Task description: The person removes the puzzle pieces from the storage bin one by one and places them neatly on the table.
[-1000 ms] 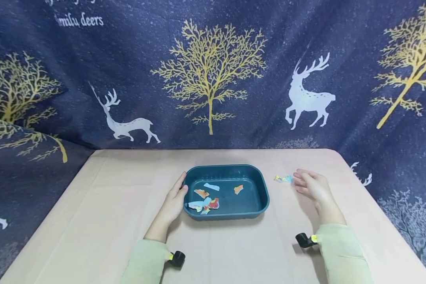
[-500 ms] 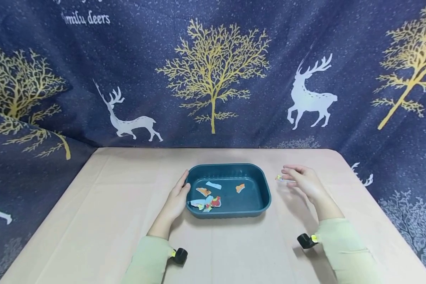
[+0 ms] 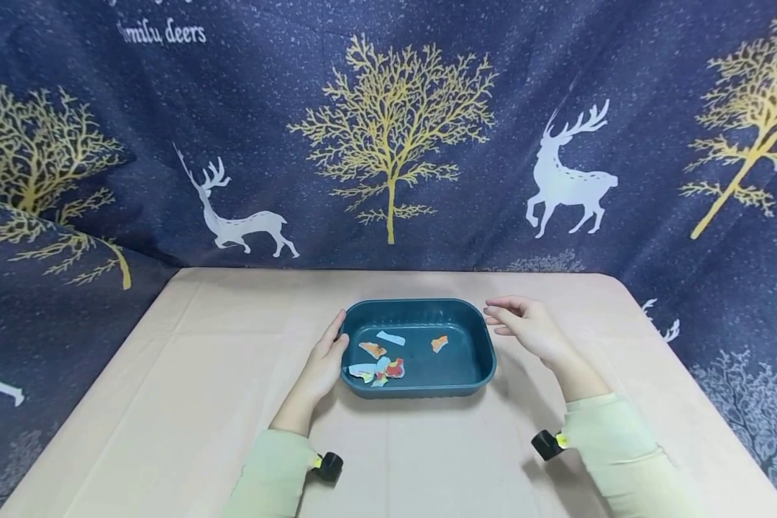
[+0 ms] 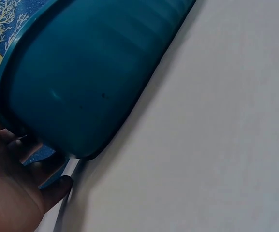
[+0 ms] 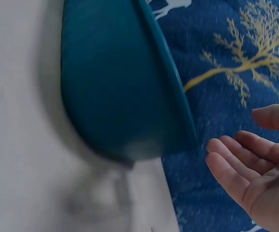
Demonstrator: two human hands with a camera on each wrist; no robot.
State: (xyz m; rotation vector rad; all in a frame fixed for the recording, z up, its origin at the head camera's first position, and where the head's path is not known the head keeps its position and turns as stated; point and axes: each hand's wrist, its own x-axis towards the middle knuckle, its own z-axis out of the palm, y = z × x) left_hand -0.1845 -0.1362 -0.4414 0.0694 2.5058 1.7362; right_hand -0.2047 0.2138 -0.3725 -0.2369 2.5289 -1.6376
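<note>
A dark teal rectangular tub (image 3: 421, 392) stands on the table in the head view. Lying in it are a blue-white paper scrap (image 3: 391, 338), two orange scraps, one of them nearer the right (image 3: 439, 344), and a small pile of colourful scraps (image 3: 383, 370) at the front left. My left hand (image 3: 324, 363) grips the tub's left end, thumb at the rim and fingers around the outer wall. Beside the right end is my right hand (image 3: 524, 327), palm facing the tub, fingers loosely bent. In the right wrist view, nothing shows between its thumb and fingers (image 5: 231, 166).
A pale cloth covers the table (image 3: 233, 381). Behind it hangs a dark blue curtain (image 3: 337, 266) printed with deer and trees. A small black camera sits on each wrist, the left (image 3: 328, 467) and the right (image 3: 547, 444).
My right hand has moved left, up to the tub's right end. The small scrap on the table there is now out of sight, where the hand is. My left hand has stayed on the tub.
</note>
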